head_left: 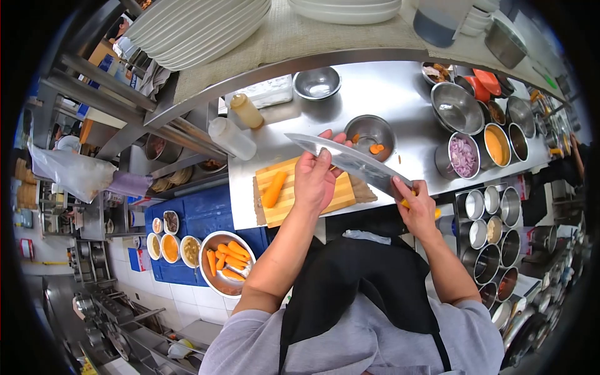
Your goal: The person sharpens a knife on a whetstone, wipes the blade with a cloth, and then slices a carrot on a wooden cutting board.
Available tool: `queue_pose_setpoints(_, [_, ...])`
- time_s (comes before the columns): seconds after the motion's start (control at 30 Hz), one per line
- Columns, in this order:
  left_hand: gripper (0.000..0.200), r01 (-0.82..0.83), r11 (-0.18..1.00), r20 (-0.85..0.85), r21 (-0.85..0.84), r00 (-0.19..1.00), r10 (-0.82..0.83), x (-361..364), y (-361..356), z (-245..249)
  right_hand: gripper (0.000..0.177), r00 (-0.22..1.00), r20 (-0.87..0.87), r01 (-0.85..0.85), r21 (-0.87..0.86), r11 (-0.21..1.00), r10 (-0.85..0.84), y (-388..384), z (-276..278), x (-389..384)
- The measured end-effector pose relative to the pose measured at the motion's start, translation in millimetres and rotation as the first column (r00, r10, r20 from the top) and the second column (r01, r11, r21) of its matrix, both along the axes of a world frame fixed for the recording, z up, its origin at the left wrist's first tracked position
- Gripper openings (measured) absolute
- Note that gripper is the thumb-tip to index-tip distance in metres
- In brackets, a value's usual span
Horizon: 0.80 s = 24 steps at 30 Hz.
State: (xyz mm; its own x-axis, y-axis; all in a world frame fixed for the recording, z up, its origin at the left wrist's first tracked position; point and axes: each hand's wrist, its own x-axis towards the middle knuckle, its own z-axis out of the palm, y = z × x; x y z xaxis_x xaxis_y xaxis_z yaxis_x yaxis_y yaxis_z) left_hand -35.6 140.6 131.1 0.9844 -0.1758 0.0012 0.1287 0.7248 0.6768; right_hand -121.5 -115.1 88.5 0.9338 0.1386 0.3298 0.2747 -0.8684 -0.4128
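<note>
My right hand [417, 207] is wrapped round the yellow handle of a large chef's knife [359, 164], its wide blade slanting up to the left. My left hand [317, 172] is at the blade's front half, thumb on the near face and fingers partly hidden behind. Below the blade, a striped wooden cutting board [297, 203] rests on a brown cloth [362, 190]. One peeled carrot [274, 189] lies on the board's left side. Just behind the knife, a steel bowl [389, 128] holds a few carrot slices [375, 149].
At lower left, a steel bowl of carrots [230, 253] stands on a blue surface [181, 209] beside small tubs. Two squeeze bottles [245, 111] stand at the back left. Steel pots, one with sliced red onion [463, 156], crowd the right. A shelf edge [300, 62] crosses above.
</note>
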Motion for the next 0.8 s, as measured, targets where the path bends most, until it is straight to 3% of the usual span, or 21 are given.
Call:
queue_pose_setpoints(0.13, [0.041,-0.078,0.996,-0.023,0.032,0.997,0.079,-6.4,1.4,-8.2,0.072,0.999,-0.023,0.041,0.036,0.999,-0.040,7.7,-1.7,2.0])
queue_pose_setpoints(0.27, [0.047,0.020,0.993,-0.045,0.118,0.999,-0.015,-9.4,10.6,-33.9,0.069,0.993,-0.100,0.074,0.194,0.978,-0.056,0.3,-16.9,-10.2])
queue_pose_setpoints(0.33, [0.053,0.057,0.970,-0.065,0.238,0.997,-0.043,-11.0,32.6,-39.3,0.061,0.927,-0.344,0.083,0.579,0.811,0.151,-11.6,-23.6,-24.9])
queue_pose_setpoints(0.37, [0.053,0.060,0.963,-0.082,0.264,0.996,-0.040,-8.0,48.5,-47.7,0.046,0.862,-0.474,0.283,0.743,0.607,0.178,-18.2,-42.4,-39.7])
queue_pose_setpoints(0.4, [0.052,0.070,0.950,-0.086,0.304,0.995,-0.045,-7.1,65.8,-53.3,0.027,0.768,-0.522,0.386,0.840,0.382,0.371,-28.3,-35.7,-49.5])
queue_pose_setpoints(0.47, [0.047,0.092,0.933,-0.125,0.349,0.991,-0.051,-3.7,101.9,-71.1,0.014,0.831,-0.479,0.429,0.875,0.223,0.282,-22.5,-35.0,-72.4])
queue_pose_setpoints(0.5, [0.047,0.106,0.914,-0.160,0.392,0.986,-0.046,-2.5,118.2,-78.8,0.014,0.833,-0.490,0.445,0.869,0.215,0.258,-20.6,-46.1,-83.2])
queue_pose_setpoints(0.57, [0.044,0.125,0.862,-0.213,0.492,0.977,-0.021,-3.4,145.2,-92.8,0.014,0.790,-0.602,0.599,0.798,0.063,0.112,-18.4,-85.9,-103.7])
queue_pose_setpoints(0.7, [0.039,0.127,0.749,-0.181,0.651,0.983,-0.009,-15.0,173.3,-94.7,0.014,0.711,-0.699,0.703,0.702,0.117,-0.078,-21.4,-154.5,-102.8])
queue_pose_setpoints(0.77, [0.040,0.127,0.700,-0.164,0.703,0.986,-0.014,-25.5,185.9,-97.4,0.015,0.718,-0.678,0.693,0.674,0.258,-0.156,-26.9,-173.3,-84.8])
queue_pose_setpoints(0.8, [0.041,0.122,0.650,-0.143,0.750,0.989,-0.021,-31.7,191.1,-98.1,0.015,0.722,-0.676,0.688,0.678,0.258,-0.147,-30.0,-178.8,-76.0])
